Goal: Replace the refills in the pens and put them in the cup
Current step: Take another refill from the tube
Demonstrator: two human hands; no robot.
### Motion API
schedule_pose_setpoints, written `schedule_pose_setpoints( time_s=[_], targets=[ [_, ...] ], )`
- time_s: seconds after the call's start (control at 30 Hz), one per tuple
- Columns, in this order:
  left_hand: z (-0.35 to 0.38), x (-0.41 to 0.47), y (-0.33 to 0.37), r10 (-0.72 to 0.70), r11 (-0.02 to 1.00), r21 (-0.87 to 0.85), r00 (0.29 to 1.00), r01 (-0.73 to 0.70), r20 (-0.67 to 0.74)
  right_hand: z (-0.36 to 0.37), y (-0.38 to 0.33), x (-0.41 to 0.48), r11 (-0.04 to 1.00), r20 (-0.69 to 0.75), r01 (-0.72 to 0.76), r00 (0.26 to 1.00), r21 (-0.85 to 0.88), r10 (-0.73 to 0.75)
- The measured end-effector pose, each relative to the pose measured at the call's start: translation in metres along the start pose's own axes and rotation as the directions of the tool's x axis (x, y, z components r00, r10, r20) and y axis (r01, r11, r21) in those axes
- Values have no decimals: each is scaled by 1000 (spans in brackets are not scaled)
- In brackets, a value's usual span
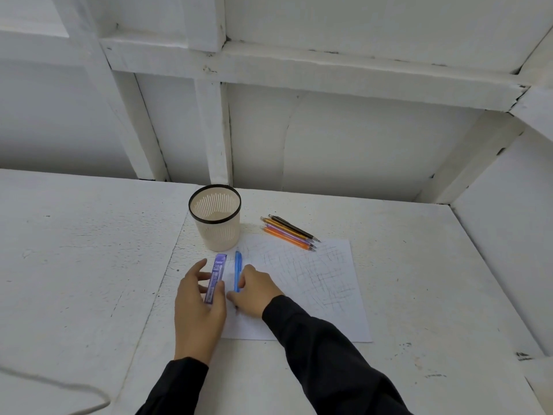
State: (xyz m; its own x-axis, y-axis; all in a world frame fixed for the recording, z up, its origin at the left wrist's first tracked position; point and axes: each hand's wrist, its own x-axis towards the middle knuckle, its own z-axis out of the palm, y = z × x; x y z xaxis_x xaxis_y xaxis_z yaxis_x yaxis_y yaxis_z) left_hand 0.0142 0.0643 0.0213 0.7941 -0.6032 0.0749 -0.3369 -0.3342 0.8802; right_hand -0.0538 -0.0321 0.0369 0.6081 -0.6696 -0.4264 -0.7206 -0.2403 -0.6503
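- Gripping a purple refill case (pixel 216 278), the left hand (pixel 199 307) has thumb on one side and fingers curled on the other.
- The right hand (pixel 254 292) pinches the lower end of a blue pen (pixel 237 269), which lies on the scribbled paper (pixel 323 283).
- Both arms wear black sleeves (pixel 323 354).
- Just beyond the hands stands a beige cup (pixel 217 220) with a black rim, nothing visible inside.
- Four more pens (pixel 288 232) lie bunched to its right on the white table (pixel 74 250).
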Motion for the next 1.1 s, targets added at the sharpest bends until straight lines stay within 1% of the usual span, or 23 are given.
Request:
schedule_pose_setpoints(
  time_s=[0.03, 0.1, 0.17, 0.23, 0.27, 0.37, 0.43, 0.53, 0.57, 0.6, 0.67, 0.7, 0.73, 0.77, 0.87, 0.93, 1.0, 1.1],
  targets=[
    [-2, 0, 2, 5, 1000, -25, 1000, -4, 13, -4, 1, -2, 998, -2, 8, 1000, 60, -8],
    [-4, 0, 8, 13, 996, -89, 999, -9, 49, -20, 4, -8, 972, -13, 20, 1000, 236, -17],
    [-5, -2, 14, 19, 984, -179, 995, -1, 99, -37, 5, -17, 895, -39, 75, 997, 440, -65],
    [-5, -3, 21, 9, 965, -259, 987, 33, 159, -53, 6, -26, 802, -73, 167, 985, 573, -153],
    [-5, -4, 24, -2, 953, -298, 982, 59, 189, -60, 7, -30, 782, -91, 210, 977, 586, -194],
    [-5, -2, 32, -30, 893, -424, 960, 151, 279, -75, 12, -39, 782, -142, 308, 950, 541, -277],
    [-5, -1, 37, -46, 835, -505, 943, 218, 331, -81, 17, -44, 774, -175, 345, 938, 531, -298],
    [2, 0, 41, -143, 764, -549, 918, 340, 370, -85, 21, -52, 755, -214, 380, 925, 534, -314],
    [5, 1, 43, -184, 719, -571, 901, 397, 394, -85, 22, -55, 750, -225, 388, 922, 535, -316],
    [9, 1, 44, -229, 630, -622, 877, 465, 423, -84, 23, -57, 756, -240, 395, 918, 522, -314],
    [17, 1, 50, -306, 336, -740, 811, 582, 499, -78, 24, -61, 792, -292, 421, 902, 441, -317],
    [20, 1, 53, -333, 192, -766, 775, 614, 537, -75, 26, -63, 808, -328, 444, 886, 388, -329],
    [22, 0, 57, -351, 83, -773, 745, 629, 568, -72, 27, -64, 817, -365, 468, 865, 336, -346],
    [24, -1, 61, -361, 9, -771, 721, 637, 592, -70, 28, -66, 822, -398, 488, 844, 293, -360],
    [29, -3, 68, -375, -136, -740, 657, 659, 654, -68, 31, -69, 823, -467, 515, 804, 238, -368],
    [31, -3, 71, -401, -196, -712, 608, 674, 685, -68, 33, -70, 833, -478, 506, 802, 223, -359],
    [33, -5, 72, -427, -222, -698, 576, 680, 697, -68, 35, -71, 846, -481, 493, 803, 202, -353],
    [34, -8, 74, -461, -231, -705, 562, 671, 686, -68, 38, -72, 861, -488, 475, 804, 183, -340]
  ],
)
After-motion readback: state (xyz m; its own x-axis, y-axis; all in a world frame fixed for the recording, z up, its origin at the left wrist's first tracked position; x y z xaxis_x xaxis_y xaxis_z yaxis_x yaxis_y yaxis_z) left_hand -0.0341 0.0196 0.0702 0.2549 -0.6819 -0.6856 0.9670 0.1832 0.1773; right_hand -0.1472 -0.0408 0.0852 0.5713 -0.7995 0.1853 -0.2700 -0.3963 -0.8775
